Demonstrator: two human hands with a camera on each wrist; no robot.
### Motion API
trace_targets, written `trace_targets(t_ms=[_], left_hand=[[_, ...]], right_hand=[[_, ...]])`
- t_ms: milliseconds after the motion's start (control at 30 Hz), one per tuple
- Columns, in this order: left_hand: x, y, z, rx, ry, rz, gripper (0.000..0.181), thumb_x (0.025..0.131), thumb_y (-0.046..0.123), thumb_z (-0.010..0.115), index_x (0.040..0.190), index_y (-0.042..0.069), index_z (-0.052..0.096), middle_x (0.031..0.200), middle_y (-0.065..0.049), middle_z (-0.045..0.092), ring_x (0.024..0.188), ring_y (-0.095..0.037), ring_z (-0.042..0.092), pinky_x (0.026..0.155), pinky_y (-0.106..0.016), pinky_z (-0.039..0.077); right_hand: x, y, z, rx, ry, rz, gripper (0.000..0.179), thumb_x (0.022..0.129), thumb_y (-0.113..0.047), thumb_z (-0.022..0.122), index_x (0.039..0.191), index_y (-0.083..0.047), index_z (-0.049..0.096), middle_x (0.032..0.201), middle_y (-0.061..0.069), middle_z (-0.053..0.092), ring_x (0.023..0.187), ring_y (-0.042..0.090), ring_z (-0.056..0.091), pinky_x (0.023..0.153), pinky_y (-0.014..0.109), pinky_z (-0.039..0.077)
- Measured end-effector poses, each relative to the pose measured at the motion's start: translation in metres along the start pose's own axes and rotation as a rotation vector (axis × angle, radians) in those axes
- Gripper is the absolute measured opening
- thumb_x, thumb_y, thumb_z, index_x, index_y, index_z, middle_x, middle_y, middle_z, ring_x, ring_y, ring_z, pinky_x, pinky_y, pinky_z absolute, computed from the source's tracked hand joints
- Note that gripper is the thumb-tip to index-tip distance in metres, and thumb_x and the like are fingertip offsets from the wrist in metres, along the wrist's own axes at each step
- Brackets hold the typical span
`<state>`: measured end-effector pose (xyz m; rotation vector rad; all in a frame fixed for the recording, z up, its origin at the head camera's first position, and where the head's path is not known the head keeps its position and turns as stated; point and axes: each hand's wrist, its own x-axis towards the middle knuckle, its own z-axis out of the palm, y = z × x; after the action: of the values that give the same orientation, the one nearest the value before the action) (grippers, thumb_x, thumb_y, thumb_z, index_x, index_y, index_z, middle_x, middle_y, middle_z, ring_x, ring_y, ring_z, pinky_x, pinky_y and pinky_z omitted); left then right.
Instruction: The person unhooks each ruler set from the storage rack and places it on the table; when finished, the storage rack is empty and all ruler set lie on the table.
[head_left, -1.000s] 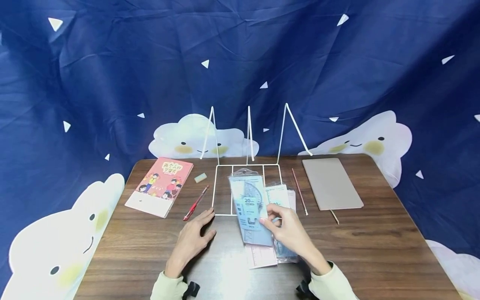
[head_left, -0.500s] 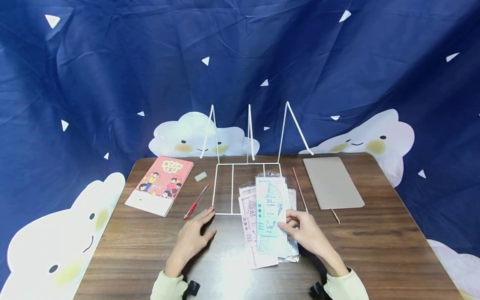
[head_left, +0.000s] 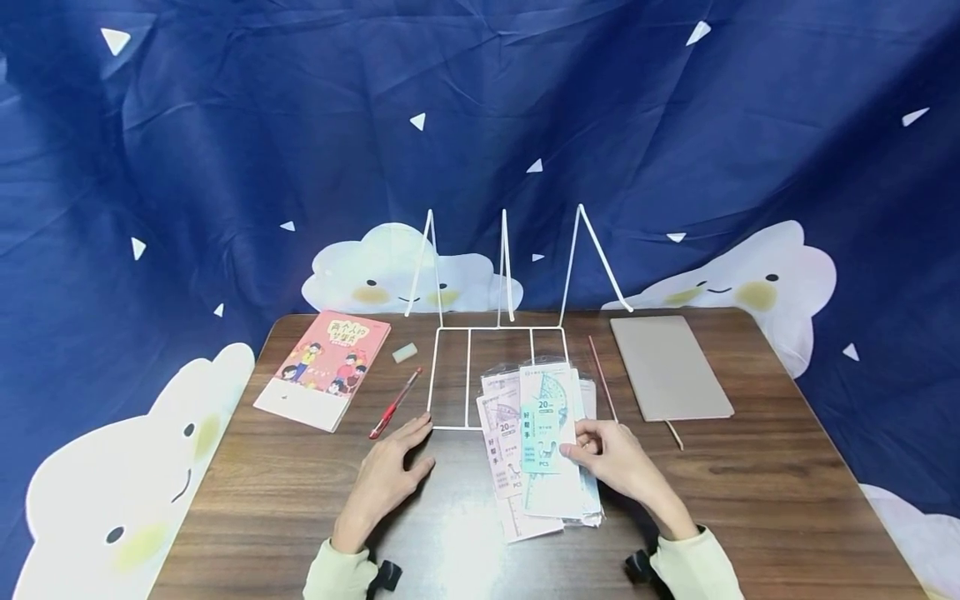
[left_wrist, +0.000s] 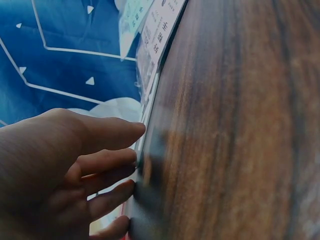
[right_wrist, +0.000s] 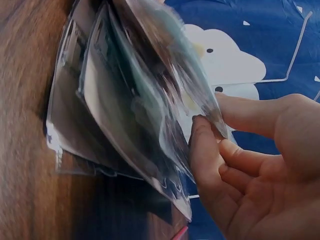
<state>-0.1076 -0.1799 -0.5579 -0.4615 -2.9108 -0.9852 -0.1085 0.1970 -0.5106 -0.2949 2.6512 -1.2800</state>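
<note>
Several clear-plastic ruler packets lie in a loose pile on the brown wooden table, partly over the base of a white wire book stand. My right hand pinches the right edge of the top teal-labelled packet; the right wrist view shows thumb and fingers on that packet's edge. My left hand lies flat on the table left of the pile, its fingers straight, beside the stand's front corner.
A pink illustrated book, a small eraser and a red pen lie at the left. A thin pencil and a tan notebook lie at the right. A blue cloud-print cloth hangs behind.
My right hand has carried a teal packet from the left of the pile to its right top and lowered it there. The left hand has stayed put.
</note>
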Motion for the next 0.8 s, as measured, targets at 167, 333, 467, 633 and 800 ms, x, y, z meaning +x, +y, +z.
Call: trace_targets(t_ms=[167,333,467,633,800], left_hand=[[0.002,0.001,0.001,-0.005,-0.003,0.011,0.059,0.092,0.022,0.078,0.147,0.011,0.062,0.154,-0.004,0.056,0.144,-0.026,0.051,0.114,-0.054,0.044],[0.002,0.001,0.002,0.006,-0.01,0.013,0.059,0.092,0.024,0.078,0.147,0.012,0.062,0.155,-0.003,0.056,0.145,-0.024,0.05,0.114,-0.053,0.043],[0.003,0.0,0.003,0.0,-0.011,0.013,0.059,0.092,0.023,0.078,0.147,0.012,0.062,0.155,-0.004,0.056,0.145,-0.024,0.05,0.113,-0.054,0.044],[0.002,-0.001,0.003,0.004,-0.008,0.01,0.058,0.092,0.023,0.078,0.147,0.012,0.062,0.155,-0.004,0.056,0.144,-0.025,0.051,0.112,-0.055,0.045],[0.001,-0.002,0.004,0.006,-0.003,0.008,0.058,0.092,0.022,0.078,0.147,0.011,0.063,0.154,-0.003,0.057,0.144,-0.026,0.051,0.113,-0.055,0.045]], right_hand=[[-0.002,-0.001,-0.003,-0.084,0.043,0.003,0.027,0.094,-0.029,0.079,0.078,-0.017,0.061,0.065,-0.01,0.049,0.057,0.005,0.043,0.054,0.02,0.033],[-0.007,-0.001,-0.005,-0.179,0.128,0.016,0.02,0.093,-0.032,0.081,0.089,-0.014,0.072,0.067,-0.01,0.056,0.056,0.006,0.046,0.056,0.022,0.037],[-0.012,-0.001,-0.005,-0.25,0.189,-0.011,0.019,0.093,-0.029,0.081,0.094,-0.012,0.074,0.065,-0.012,0.055,0.053,0.004,0.045,0.059,0.025,0.037],[-0.017,0.0,-0.001,-0.283,0.236,-0.052,0.017,0.093,-0.026,0.081,0.092,-0.011,0.072,0.065,-0.012,0.055,0.052,0.002,0.043,0.052,0.023,0.035],[-0.02,0.002,0.002,-0.274,0.253,-0.031,0.016,0.093,-0.024,0.081,0.093,-0.01,0.072,0.066,-0.01,0.056,0.053,0.004,0.045,0.05,0.022,0.035]])
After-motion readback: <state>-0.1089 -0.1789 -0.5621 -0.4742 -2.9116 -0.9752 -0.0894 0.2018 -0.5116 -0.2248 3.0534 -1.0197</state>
